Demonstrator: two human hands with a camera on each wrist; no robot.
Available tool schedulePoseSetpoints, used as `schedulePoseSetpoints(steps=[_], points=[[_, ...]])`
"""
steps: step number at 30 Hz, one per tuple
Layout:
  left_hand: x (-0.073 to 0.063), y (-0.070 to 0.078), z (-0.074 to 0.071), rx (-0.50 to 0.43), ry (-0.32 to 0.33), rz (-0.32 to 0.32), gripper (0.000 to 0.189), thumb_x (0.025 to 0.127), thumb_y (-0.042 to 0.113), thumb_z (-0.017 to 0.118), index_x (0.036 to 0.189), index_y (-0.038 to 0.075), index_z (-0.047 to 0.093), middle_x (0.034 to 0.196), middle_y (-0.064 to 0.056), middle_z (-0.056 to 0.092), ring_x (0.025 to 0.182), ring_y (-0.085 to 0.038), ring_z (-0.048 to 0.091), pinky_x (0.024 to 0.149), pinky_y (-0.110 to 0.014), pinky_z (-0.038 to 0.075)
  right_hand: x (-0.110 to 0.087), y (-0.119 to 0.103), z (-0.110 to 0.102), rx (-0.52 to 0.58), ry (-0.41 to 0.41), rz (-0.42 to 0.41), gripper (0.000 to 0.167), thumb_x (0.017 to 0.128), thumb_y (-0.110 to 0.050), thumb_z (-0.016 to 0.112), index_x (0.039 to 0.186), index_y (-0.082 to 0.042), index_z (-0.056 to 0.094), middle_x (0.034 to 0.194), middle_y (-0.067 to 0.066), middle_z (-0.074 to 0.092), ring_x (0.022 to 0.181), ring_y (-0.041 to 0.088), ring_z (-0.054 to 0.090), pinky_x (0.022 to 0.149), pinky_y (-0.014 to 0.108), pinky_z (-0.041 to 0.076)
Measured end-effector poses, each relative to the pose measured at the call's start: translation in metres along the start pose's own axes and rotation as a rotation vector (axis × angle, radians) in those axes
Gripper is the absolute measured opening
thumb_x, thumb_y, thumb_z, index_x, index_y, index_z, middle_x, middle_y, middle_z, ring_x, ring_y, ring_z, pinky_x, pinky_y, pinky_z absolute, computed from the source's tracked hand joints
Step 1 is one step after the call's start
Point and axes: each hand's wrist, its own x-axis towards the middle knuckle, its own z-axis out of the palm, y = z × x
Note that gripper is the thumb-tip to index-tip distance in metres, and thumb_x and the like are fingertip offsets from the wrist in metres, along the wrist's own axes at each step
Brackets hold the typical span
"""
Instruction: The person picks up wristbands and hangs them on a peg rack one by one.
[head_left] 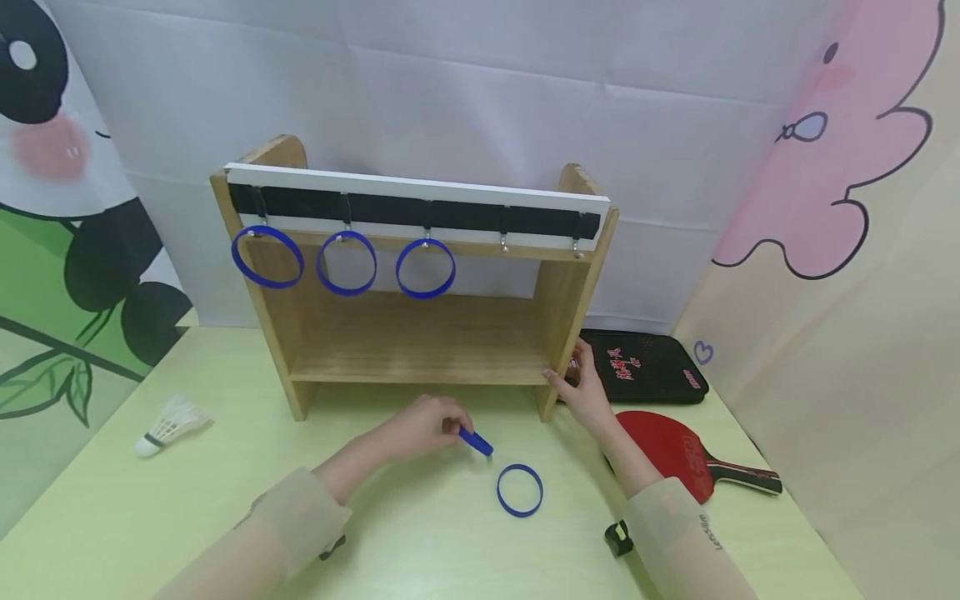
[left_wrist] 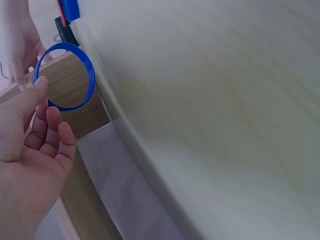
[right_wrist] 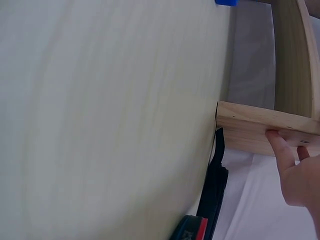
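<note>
Between thumb and fingertips my left hand (head_left: 426, 427) pinches a blue ring (head_left: 477, 442), held tilted above the table in front of the shelf. The left wrist view shows this ring (left_wrist: 91, 75) face-on. My right hand (head_left: 587, 390) grips the right side panel of the wooden shelf (head_left: 420, 342) low down, thumb at its front edge. Another blue ring (head_left: 519, 514) lies flat on the table. Three blue rings hang from hooks on the shelf's black strip (head_left: 390, 208): left (head_left: 273, 284), second (head_left: 347, 292) and third (head_left: 426, 295). The two rightmost hooks (head_left: 504, 243) carry nothing.
Right of the shelf lies a black case (head_left: 652, 367), with a red table tennis bat (head_left: 667, 450) in front of it. A small black and green object (head_left: 618, 538) sits near my right sleeve. A shuttlecock (head_left: 172, 425) lies at the left. A cloth backdrop (head_left: 465, 100) stands behind.
</note>
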Motion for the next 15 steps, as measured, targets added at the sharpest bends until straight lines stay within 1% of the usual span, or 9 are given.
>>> schedulePoseSetpoints(steps=[4, 7, 10, 13, 15], points=[[-0.002, 0.006, -0.006, 0.004, 0.019, -0.039, 0.012, 0.082, 0.016, 0.073, 0.094, 0.015, 0.072, 0.078, 0.012, 0.056, 0.071, -0.006, 0.052, 0.063, -0.02, 0.048, 0.0, 0.0, 0.0, 0.0, 0.008, -0.003, 0.07, 0.092, -0.017, 0.062, 0.145, -0.022, 0.017, 0.144, 0.015, 0.031, 0.115, 0.036, 0.05, 0.085, 0.05, 0.051], [-0.004, 0.012, -0.01, 0.001, 0.047, -0.08, 0.013, 0.082, 0.019, 0.074, 0.095, 0.016, 0.073, 0.081, 0.012, 0.057, 0.075, -0.007, 0.052, 0.064, -0.021, 0.048, 0.0, -0.001, 0.0, -0.006, 0.011, -0.006, 0.07, 0.092, -0.017, 0.062, 0.145, -0.022, 0.017, 0.144, 0.014, 0.032, 0.115, 0.036, 0.051, 0.086, 0.051, 0.051], [-0.005, 0.018, -0.015, -0.001, 0.091, -0.117, 0.015, 0.082, 0.021, 0.074, 0.096, 0.017, 0.073, 0.085, 0.009, 0.058, 0.079, -0.009, 0.053, 0.065, -0.021, 0.047, -0.001, -0.001, 0.0, -0.014, 0.007, -0.014, 0.07, 0.092, -0.018, 0.062, 0.145, -0.022, 0.016, 0.144, 0.015, 0.031, 0.115, 0.037, 0.051, 0.087, 0.051, 0.05], [-0.007, 0.026, -0.022, -0.011, 0.141, -0.149, 0.015, 0.082, 0.023, 0.074, 0.096, 0.018, 0.073, 0.087, 0.008, 0.059, 0.078, -0.01, 0.053, 0.061, -0.022, 0.046, -0.001, -0.001, 0.0, -0.021, 0.006, -0.018, 0.071, 0.092, -0.018, 0.062, 0.145, -0.021, 0.016, 0.144, 0.015, 0.031, 0.114, 0.037, 0.051, 0.087, 0.051, 0.05], [-0.008, 0.031, -0.028, -0.022, 0.169, -0.148, 0.014, 0.082, 0.023, 0.074, 0.095, 0.018, 0.073, 0.086, 0.008, 0.059, 0.076, -0.01, 0.053, 0.057, -0.022, 0.045, 0.0, 0.0, 0.0, -0.023, 0.009, -0.014, 0.071, 0.092, -0.018, 0.062, 0.145, -0.022, 0.016, 0.144, 0.014, 0.031, 0.114, 0.036, 0.051, 0.087, 0.051, 0.05]])
